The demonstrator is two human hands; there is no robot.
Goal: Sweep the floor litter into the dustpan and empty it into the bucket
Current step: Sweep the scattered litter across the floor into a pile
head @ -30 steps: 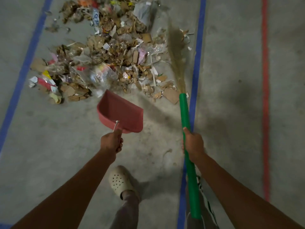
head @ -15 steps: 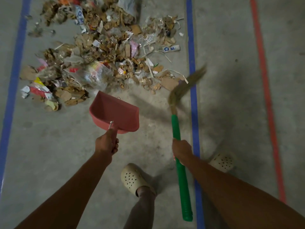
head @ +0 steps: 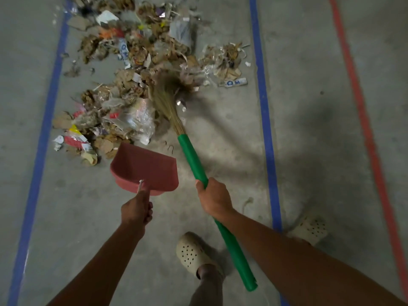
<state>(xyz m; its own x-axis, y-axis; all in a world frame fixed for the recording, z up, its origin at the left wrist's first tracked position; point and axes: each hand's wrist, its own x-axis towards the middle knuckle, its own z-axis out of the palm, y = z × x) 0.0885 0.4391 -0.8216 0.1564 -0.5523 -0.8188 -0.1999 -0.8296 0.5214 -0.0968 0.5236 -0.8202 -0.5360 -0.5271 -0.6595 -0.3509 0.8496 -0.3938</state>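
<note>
Your left hand grips the dustpan handle just beside the litter; your right hand clasps the broom, bristles in the litter.

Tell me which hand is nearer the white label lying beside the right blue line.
Right. The right hand, gripping the broom, sits nearly straight back from the label; the left hand, holding the dustpan, is back and farther left of it.
</note>
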